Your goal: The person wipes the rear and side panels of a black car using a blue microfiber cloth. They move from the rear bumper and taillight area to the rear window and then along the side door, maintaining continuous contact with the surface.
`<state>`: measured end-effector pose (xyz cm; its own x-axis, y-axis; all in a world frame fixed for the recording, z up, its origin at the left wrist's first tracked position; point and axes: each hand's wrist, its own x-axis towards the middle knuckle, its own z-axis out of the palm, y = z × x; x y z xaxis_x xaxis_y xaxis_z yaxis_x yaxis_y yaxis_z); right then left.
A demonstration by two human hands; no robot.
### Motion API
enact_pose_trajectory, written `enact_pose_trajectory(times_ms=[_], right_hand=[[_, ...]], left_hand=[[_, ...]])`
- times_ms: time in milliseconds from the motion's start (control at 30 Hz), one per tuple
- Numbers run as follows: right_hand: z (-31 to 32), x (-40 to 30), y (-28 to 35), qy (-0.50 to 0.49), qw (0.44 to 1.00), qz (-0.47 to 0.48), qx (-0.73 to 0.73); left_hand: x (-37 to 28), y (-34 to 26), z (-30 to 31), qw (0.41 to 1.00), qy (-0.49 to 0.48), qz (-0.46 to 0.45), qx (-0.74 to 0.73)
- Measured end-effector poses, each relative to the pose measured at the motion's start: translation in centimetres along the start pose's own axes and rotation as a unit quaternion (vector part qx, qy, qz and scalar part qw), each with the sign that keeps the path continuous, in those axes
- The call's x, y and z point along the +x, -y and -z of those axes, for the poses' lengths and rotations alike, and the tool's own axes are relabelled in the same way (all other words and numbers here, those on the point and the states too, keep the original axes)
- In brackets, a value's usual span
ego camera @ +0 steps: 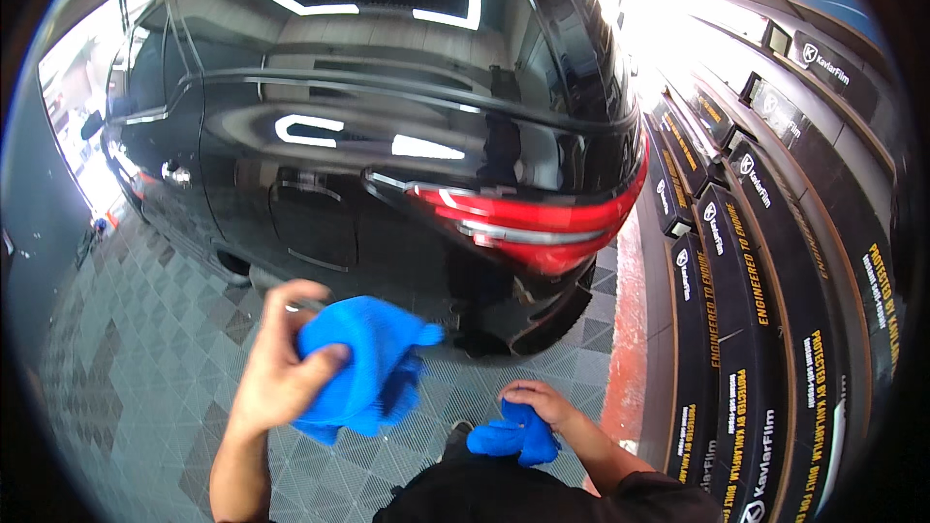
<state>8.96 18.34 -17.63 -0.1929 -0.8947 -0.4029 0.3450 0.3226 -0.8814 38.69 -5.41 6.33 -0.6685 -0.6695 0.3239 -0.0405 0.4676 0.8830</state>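
My left hand (287,378) grips a folded blue microfibre cloth (363,363), thumb on its near face, held up in front of the car's rear side. Lower and closer to my body, my right hand (539,401) clutches a second, bunched blue cloth (512,436) whose ends hang below the fingers. Both cloths are apart from the bodywork as far as I can see. Before me stands a glossy black car (327,211), its rear corner facing me. A red tail light (530,229) wraps around that corner, and a fuel door (312,221) shows in the side panel.
Shelves of long black film boxes (755,232) bearing printed writing line the right side. A red and white painted strip (628,349) runs along their foot. Grey interlocking floor tiles (145,378) lie underfoot. A dark wall (36,181) rises at the left, beside a bright opening.
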Motion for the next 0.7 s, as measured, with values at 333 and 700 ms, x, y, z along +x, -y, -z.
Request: enact_pose_trajectory(times_ms=[333,700], right_hand=[[0.3,6.6,-5.2,0.035,0.997,-0.064,0.000],[-0.9,8.2,-6.4,-0.148,0.988,-0.033,0.034]], left_hand=[[16.3,1.3,21.6,0.920,-0.367,-0.073,0.116],[41.7,-10.1,-0.5,0.710,-0.160,-0.492,0.479]])
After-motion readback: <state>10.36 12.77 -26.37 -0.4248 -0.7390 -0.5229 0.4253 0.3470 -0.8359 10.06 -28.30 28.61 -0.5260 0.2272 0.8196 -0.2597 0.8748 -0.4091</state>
